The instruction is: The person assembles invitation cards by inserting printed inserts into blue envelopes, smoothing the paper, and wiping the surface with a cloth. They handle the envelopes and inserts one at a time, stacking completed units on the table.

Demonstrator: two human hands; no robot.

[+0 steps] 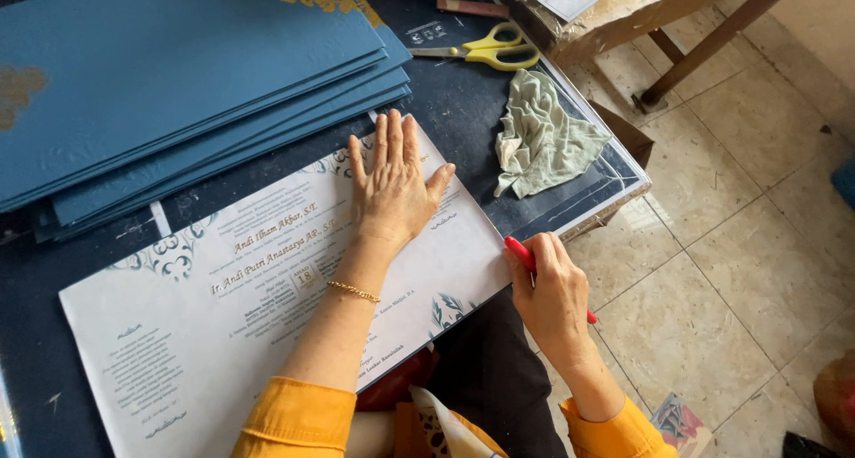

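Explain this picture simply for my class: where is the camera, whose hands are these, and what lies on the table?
The one camera sits on a person's head and looks down at their own two bare hands. The left hand lies flat, fingers spread, on a large printed sheet that rests on a dark table. The right hand holds a red pen at the sheet's right edge. Behind the sheet lies a stack of blue cards. Further back are yellow scissors and a crumpled green cloth.
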